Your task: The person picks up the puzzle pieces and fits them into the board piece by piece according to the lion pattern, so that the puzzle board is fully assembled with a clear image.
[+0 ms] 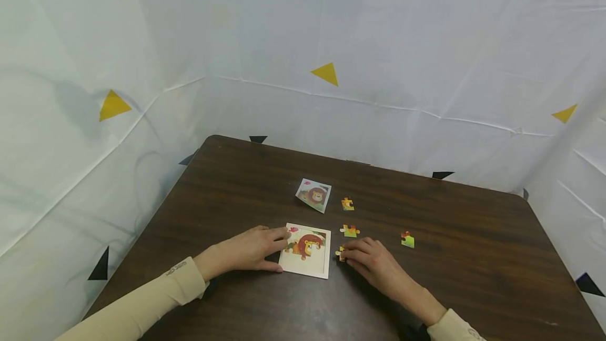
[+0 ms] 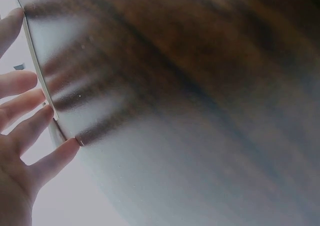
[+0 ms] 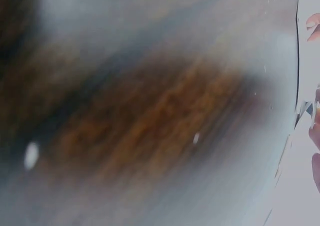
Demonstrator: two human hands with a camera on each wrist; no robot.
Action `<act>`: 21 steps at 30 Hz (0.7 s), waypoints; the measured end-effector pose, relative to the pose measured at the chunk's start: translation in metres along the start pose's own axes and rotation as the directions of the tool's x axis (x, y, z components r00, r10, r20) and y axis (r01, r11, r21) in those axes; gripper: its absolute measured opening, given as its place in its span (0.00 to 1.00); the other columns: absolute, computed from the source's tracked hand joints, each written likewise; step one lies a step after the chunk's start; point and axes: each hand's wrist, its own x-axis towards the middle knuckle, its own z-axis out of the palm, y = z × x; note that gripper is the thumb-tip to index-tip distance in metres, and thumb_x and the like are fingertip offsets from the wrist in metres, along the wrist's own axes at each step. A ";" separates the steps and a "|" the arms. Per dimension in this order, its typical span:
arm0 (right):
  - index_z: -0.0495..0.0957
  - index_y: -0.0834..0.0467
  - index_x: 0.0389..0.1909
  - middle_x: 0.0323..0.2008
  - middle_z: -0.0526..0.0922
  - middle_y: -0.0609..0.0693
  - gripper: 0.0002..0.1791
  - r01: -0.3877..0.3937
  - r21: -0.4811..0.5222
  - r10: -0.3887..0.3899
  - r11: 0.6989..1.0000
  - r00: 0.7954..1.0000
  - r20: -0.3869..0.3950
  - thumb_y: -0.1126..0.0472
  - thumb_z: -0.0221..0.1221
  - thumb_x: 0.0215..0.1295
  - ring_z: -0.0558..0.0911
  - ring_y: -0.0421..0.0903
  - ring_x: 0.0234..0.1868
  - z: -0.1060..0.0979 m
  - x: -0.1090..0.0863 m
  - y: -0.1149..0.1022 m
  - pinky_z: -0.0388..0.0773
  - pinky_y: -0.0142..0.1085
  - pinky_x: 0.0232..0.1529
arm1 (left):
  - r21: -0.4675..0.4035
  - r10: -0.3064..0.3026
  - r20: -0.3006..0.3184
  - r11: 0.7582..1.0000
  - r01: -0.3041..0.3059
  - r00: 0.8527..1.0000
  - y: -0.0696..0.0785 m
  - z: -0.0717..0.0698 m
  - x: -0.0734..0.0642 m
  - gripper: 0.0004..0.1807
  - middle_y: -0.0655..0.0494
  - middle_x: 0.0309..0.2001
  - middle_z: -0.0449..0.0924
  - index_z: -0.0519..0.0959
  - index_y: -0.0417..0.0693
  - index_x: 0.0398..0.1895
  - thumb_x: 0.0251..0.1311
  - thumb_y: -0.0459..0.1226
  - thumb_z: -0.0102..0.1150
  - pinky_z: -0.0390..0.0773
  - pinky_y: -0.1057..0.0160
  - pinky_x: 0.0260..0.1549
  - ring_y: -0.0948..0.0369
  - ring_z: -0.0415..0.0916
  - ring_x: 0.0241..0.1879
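A square puzzle board with a partly assembled lion picture lies on the table. My left hand rests along its left edge, with the fingers spread and reaching onto the border; the left wrist view shows these fingers fairly straight. To the right of the board, my right hand pinches a yellow jigsaw piece low over the tabletop. The fingertips hide much of that piece. Just beyond it lies an orange and green jigsaw piece. Only part of the right fingers shows in the right wrist view.
Behind the board lies a small lion picture card. An orange piece sits beside the card, and a green piece lies farther right. White sheeting surrounds the dark wooden table at the back and sides.
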 end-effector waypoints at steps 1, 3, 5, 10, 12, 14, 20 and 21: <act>0.85 0.53 0.41 0.46 0.82 0.47 0.16 0.000 -0.001 0.000 1.000 1.000 -0.001 0.66 0.72 0.49 0.77 0.44 0.46 0.000 0.000 0.000 0.75 0.42 0.40 | 0.001 -0.001 0.001 1.000 0.001 1.000 0.000 0.000 0.000 0.34 0.51 0.65 0.67 0.70 0.52 0.64 0.60 0.61 0.55 0.71 0.49 0.58 0.58 0.70 0.61; 0.85 0.54 0.42 0.46 0.82 0.47 0.17 0.001 -0.002 -0.001 1.000 1.000 -0.004 0.66 0.72 0.49 0.77 0.44 0.46 0.000 0.001 -0.001 0.75 0.42 0.40 | 0.003 0.001 -0.002 1.000 -0.001 1.000 0.000 0.000 0.000 0.34 0.51 0.65 0.68 0.71 0.51 0.64 0.60 0.61 0.55 0.71 0.49 0.58 0.58 0.70 0.61; 0.85 0.54 0.43 0.46 0.82 0.47 0.17 0.002 -0.002 -0.002 1.000 1.000 -0.007 0.66 0.72 0.49 0.77 0.44 0.46 0.000 0.002 -0.002 0.75 0.42 0.41 | 0.007 0.004 -0.006 1.000 -0.003 1.000 0.000 0.000 0.000 0.35 0.51 0.65 0.68 0.71 0.51 0.64 0.60 0.61 0.55 0.71 0.50 0.58 0.58 0.70 0.60; 0.85 0.53 0.42 0.47 0.82 0.47 0.17 -0.007 -0.004 0.007 1.000 1.000 -0.003 0.66 0.72 0.50 0.77 0.45 0.47 0.000 0.003 -0.003 0.75 0.42 0.41 | 0.016 0.011 -0.015 1.000 -0.010 1.000 0.000 0.000 0.000 0.34 0.51 0.64 0.68 0.71 0.51 0.64 0.60 0.61 0.55 0.72 0.50 0.57 0.59 0.71 0.60; 0.85 0.52 0.42 0.47 0.82 0.47 0.16 -0.015 -0.003 0.015 1.000 1.000 0.003 0.66 0.72 0.50 0.77 0.45 0.47 -0.001 0.004 -0.004 0.75 0.42 0.41 | 0.018 0.010 -0.017 1.000 -0.010 1.000 0.000 0.000 0.000 0.34 0.51 0.64 0.69 0.71 0.51 0.64 0.60 0.61 0.55 0.72 0.50 0.57 0.59 0.71 0.59; 0.85 0.51 0.42 0.48 0.82 0.47 0.16 -0.024 -0.001 0.024 1.000 1.000 0.008 0.66 0.72 0.50 0.77 0.44 0.47 -0.002 0.005 -0.005 0.75 0.42 0.41 | 0.022 0.009 -0.018 1.000 -0.008 1.000 0.001 0.000 0.000 0.34 0.51 0.64 0.69 0.72 0.51 0.63 0.60 0.61 0.55 0.72 0.50 0.57 0.59 0.71 0.59; 0.85 0.51 0.42 0.48 0.82 0.48 0.16 -0.019 0.013 0.019 1.000 1.000 0.003 0.66 0.72 0.50 0.77 0.45 0.48 -0.001 0.007 -0.007 0.75 0.43 0.42 | 0.023 -0.004 -0.010 1.000 0.004 1.000 0.001 0.000 0.000 0.33 0.52 0.64 0.69 0.72 0.52 0.62 0.60 0.61 0.55 0.71 0.50 0.58 0.59 0.71 0.60; 0.85 0.51 0.42 0.48 0.82 0.48 0.16 -0.017 0.015 0.016 1.000 1.000 0.003 0.66 0.71 0.51 0.77 0.45 0.47 -0.001 0.008 -0.007 0.75 0.43 0.42 | 0.023 -0.005 -0.009 1.000 0.005 1.000 0.000 0.001 0.000 0.33 0.52 0.64 0.69 0.72 0.52 0.62 0.60 0.61 0.55 0.71 0.50 0.58 0.59 0.70 0.60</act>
